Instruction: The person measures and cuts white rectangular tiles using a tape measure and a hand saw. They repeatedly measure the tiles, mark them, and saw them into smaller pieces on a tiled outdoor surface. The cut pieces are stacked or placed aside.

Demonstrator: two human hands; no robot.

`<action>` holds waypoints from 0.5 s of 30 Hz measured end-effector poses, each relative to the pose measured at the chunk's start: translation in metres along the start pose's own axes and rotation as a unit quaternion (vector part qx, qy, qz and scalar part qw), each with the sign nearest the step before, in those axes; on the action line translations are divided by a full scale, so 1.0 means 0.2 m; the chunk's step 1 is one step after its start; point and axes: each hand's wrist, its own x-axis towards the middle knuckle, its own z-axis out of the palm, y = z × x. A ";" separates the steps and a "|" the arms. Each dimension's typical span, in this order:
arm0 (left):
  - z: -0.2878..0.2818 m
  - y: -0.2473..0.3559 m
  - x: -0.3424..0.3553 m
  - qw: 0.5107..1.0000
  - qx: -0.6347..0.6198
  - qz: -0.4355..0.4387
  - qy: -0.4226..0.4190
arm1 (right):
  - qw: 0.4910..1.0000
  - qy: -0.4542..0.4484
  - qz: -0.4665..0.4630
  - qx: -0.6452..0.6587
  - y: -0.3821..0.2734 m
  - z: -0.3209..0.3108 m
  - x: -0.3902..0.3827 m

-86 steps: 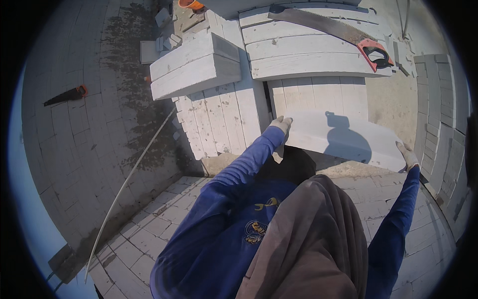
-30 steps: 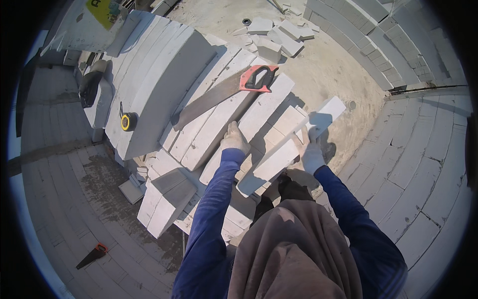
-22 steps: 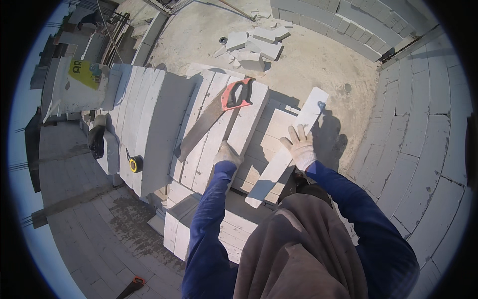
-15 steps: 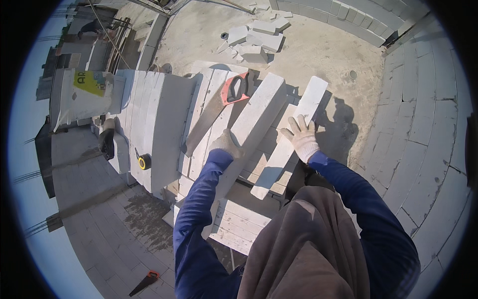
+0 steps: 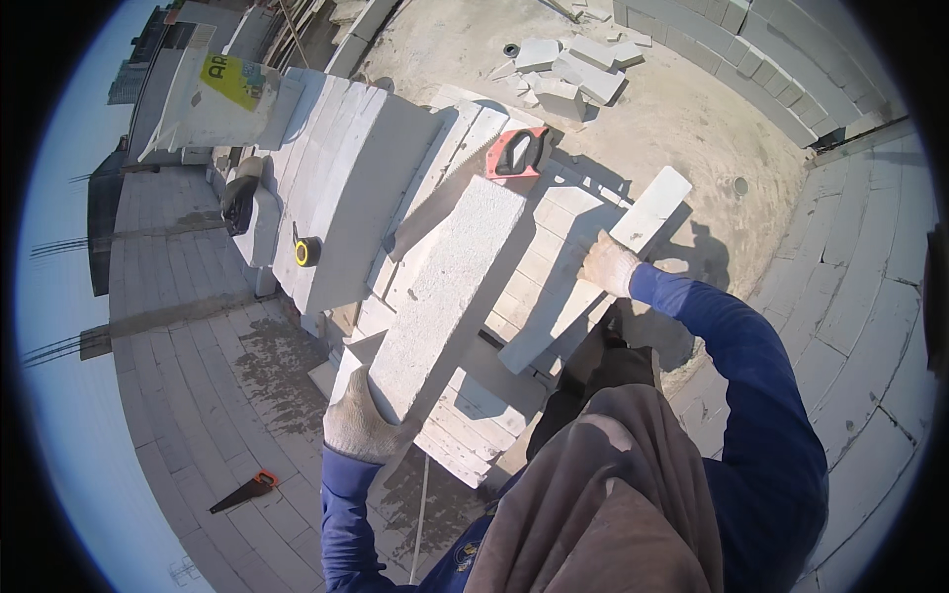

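Note:
My gloved left hand (image 5: 364, 420) grips the near end of a long, thick white lightweight-concrete block (image 5: 453, 287), its thumb along the side and its fingers partly hidden. The block slants away over the stack. My gloved right hand (image 5: 606, 265) is closed around the middle of a narrow white block strip (image 5: 647, 212), which lies to the right, apart from the thick block. Just beyond the thick block, a handsaw (image 5: 517, 153) with a red and black handle rests on white blocks, its blade pointing back to the left.
A yellow and black tape measure (image 5: 307, 251) sits on a block stack (image 5: 371, 148) at left. Farther left is a white bag (image 5: 222, 104). Broken block pieces (image 5: 573, 74) lie on the far floor. A second handsaw (image 5: 244, 491) lies lower left. A block wall (image 5: 840, 287) rises at right.
My left hand has gone from the thick block's middle to its near end, and the block looks lifted. My right hand, spread flat on the strip before, now curls around it. The view has shifted.

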 end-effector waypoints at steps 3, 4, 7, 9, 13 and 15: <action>0.10 -0.11 -0.34 0.991 -0.055 -0.123 -0.009 | 0.997 -0.041 -0.056 -0.037 0.05 -0.09 0.05; 0.15 -0.13 -0.45 0.986 -0.081 -0.144 0.001 | 0.997 -0.026 -0.066 -0.031 0.06 -0.12 0.07; 0.29 -0.17 -0.75 0.974 -0.110 -0.198 -0.011 | 0.997 0.006 -0.074 0.021 0.05 -0.22 0.11; 0.41 -0.19 -0.90 0.961 -0.130 -0.244 -0.032 | 0.999 -0.012 -0.051 0.009 0.02 -0.29 0.17; 0.59 -0.20 -1.16 0.925 -0.155 -0.325 -0.122 | 1.000 -0.009 -0.020 -0.021 -0.05 -0.43 0.40; 0.65 -0.20 -1.21 0.917 -0.157 -0.336 -0.145 | 0.998 0.041 -0.018 -0.046 -0.07 -0.49 0.57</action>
